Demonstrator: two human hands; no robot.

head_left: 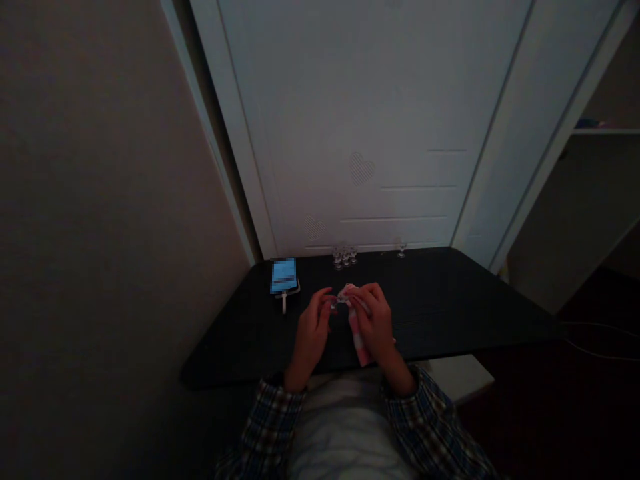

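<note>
Between my hands is a small clear glass (336, 302), its outline partly hidden by fingers. My left hand (311, 328) is closed in a pinch on its left side. My right hand (375, 321) is closed on a pink and white cloth (358, 340), pressing its upper end against the glass. The rest of the cloth hangs down toward the table's front edge. Both hands are above the black table (440, 300), near its front middle.
Several tiny stemmed glasses (345, 257) stand grouped at the table's back edge, with a single one (402, 249) farther right. A lit phone (284, 275) on a white stand is at back left. A white door (375, 100) rises directly behind the table.
</note>
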